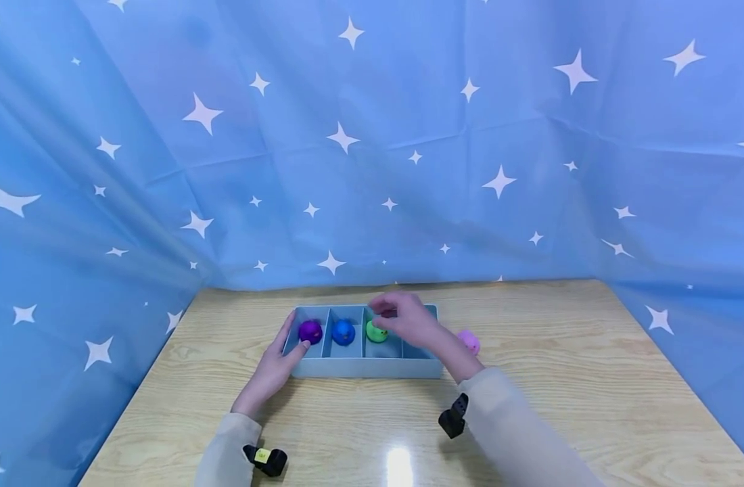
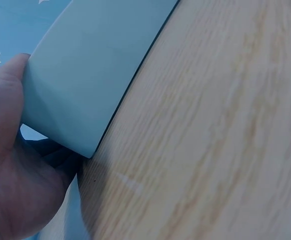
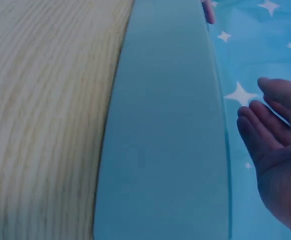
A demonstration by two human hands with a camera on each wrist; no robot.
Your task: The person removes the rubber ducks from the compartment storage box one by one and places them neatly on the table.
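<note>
A light blue divided box (image 1: 366,368) sits on the table. My left hand (image 1: 273,368) grips its left end, the thumb over the front rim and the fingers along the side. A purple rubber duck (image 1: 310,331) lies in the leftmost compartment, a blue rubber duck (image 1: 343,332) in the one beside it. Farther right, a green rubber duck (image 1: 376,332) is in the third compartment. Just above it hovers my right hand (image 1: 408,318), fingers loosely bent. In the right wrist view, nothing shows between those fingers (image 3: 265,125). The hand and forearm partly hide the rightmost compartment.
A pink rubber duck (image 1: 469,341) lies on the table right of the box, partly behind my right forearm. The wooden table (image 1: 591,379) meets a blue star-patterned cloth (image 1: 396,169) at the back and sides.
</note>
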